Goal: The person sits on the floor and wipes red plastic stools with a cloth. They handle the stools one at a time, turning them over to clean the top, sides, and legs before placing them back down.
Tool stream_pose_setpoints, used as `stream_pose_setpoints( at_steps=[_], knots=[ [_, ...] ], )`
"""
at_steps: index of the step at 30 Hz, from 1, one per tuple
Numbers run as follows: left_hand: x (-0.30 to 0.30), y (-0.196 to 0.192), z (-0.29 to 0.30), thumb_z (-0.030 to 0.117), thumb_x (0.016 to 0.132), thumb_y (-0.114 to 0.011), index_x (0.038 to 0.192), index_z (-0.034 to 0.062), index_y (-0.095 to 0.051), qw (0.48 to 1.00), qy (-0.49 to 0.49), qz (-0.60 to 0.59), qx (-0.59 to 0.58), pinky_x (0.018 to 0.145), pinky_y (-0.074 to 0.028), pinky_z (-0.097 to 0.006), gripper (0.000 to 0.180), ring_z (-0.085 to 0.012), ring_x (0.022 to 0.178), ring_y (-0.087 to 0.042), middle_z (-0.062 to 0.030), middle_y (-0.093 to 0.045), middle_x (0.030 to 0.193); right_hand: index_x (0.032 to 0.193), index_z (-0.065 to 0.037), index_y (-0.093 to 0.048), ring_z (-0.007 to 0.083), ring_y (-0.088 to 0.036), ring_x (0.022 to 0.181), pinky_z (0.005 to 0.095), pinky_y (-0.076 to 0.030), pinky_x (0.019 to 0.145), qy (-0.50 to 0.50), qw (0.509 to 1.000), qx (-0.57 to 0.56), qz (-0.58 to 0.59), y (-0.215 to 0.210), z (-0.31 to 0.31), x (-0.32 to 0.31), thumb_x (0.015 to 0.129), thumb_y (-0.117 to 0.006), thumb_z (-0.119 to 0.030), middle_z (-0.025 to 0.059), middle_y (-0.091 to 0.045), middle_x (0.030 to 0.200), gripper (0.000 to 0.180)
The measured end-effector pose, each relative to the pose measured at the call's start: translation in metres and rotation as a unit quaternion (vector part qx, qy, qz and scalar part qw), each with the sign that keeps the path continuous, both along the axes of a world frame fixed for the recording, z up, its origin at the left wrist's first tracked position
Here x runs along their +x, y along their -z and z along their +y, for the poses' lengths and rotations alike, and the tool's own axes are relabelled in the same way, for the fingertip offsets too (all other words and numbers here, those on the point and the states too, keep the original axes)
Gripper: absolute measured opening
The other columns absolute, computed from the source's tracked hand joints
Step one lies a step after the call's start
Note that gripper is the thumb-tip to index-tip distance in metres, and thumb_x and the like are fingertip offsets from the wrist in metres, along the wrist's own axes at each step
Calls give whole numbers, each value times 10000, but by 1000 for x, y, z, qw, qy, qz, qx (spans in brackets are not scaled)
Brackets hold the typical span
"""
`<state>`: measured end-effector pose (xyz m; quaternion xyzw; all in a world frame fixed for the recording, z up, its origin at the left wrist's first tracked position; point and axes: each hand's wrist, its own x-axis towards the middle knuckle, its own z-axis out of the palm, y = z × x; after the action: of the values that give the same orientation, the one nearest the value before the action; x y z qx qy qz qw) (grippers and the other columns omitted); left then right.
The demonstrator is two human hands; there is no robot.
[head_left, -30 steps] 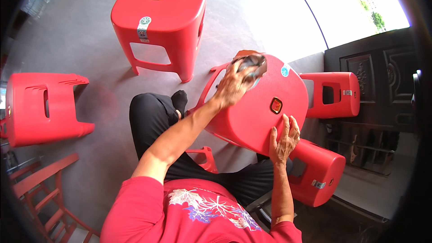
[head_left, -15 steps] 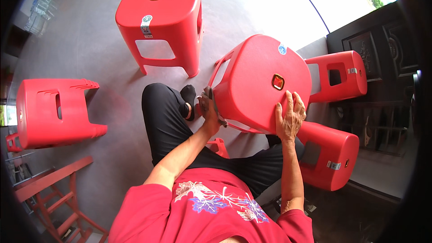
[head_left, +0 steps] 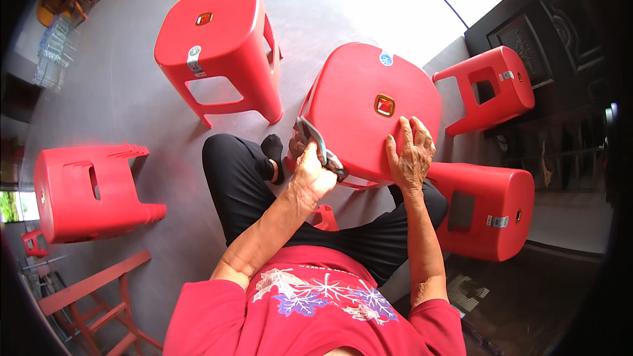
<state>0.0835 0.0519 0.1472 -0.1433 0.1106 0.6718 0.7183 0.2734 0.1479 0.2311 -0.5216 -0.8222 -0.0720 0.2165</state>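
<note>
A red plastic stool [head_left: 369, 86] stands upright between my knees, with a round blue sticker and a gold-edged emblem on its seat. My left hand [head_left: 314, 175] is closed round a crumpled dark grey cloth [head_left: 310, 136] at the seat's near-left edge. Some of the cloth hangs past the fingers, and I cannot tell how much of it touches the stool. Flat on the near-right part of the seat lies my right hand [head_left: 413, 158], its fingers spread and nothing in them.
Another red stool [head_left: 217, 26] stands ahead to the left. Two lie sideways at the right, a far stool [head_left: 508, 89] and a near stool [head_left: 508, 211]. Nested stools [head_left: 86, 191] lie at the left, above a reddish wooden rack [head_left: 99, 283]. Wrapped bottles [head_left: 56, 49] stand far left.
My left hand has brought the cloth from the stool's side up to the seat's edge, its fist turned over. The right hand stays on the seat. The whole view has shifted slightly.
</note>
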Motion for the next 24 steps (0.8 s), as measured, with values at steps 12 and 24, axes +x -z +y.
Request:
stream_pose_setpoints(
  at_steps=[12, 24],
  knots=[
    [55, -105, -14, 22, 909, -520, 1367, 62, -389, 829, 46, 549, -93, 891, -476, -299, 478, -163, 1104, -538, -63, -531, 1217, 1327, -64, -473, 303, -428, 1246, 429, -288, 1056, -53, 913, -159, 373, -25, -5, 13, 830, -609, -271, 142, -493, 1306, 555],
    [7, -139, 33, 511, 944, -423, 1265, 25, -513, 378, -110, 918, 41, 1016, -295, -466, 590, -358, 1174, -420, -207, -453, 1275, 1310, -130, -505, 409, -361, 1256, 537, -272, 1018, -141, 988, -58, 20, -20, -40, -46, 763, -655, -376, 230, -408, 1337, 618]
  ],
)
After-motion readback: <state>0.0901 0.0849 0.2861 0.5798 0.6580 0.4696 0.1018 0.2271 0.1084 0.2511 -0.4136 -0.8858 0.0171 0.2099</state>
